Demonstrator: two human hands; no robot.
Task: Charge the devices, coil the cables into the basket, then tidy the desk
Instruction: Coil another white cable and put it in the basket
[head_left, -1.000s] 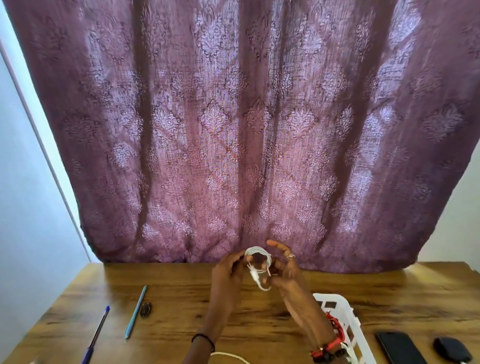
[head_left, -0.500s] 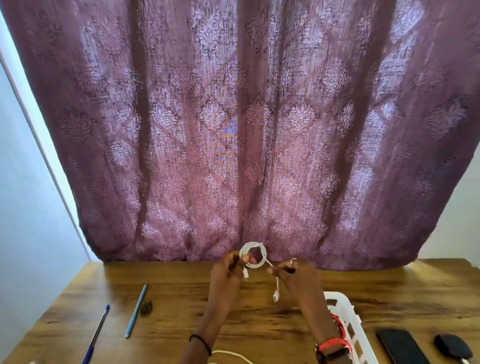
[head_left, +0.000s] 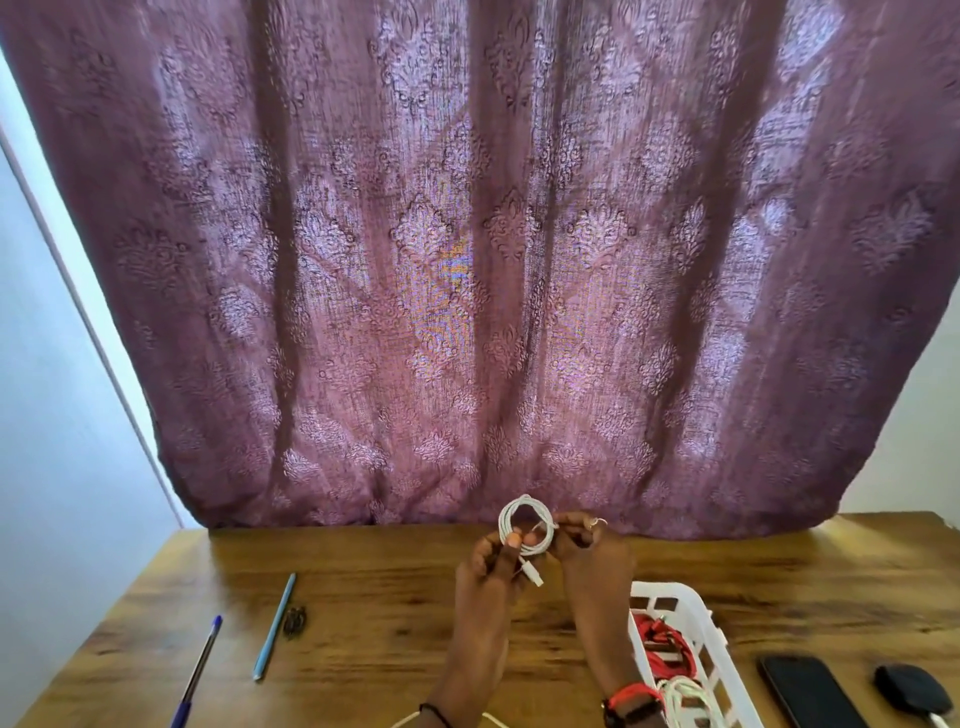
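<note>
Pinching the white cable coil (head_left: 525, 501), the left hand (head_left: 488, 566) and right hand (head_left: 589, 545) are holding something likely light, soft and springy, best gripped across all loops.

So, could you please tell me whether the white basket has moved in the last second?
No. The white basket keeps its place on the desk, with the same gap to the black phone on its right.

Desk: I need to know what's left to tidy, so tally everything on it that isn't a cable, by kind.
pens: 2
small dark clip: 1
white basket: 1
phone: 1
black device: 1
Total: 6
</note>
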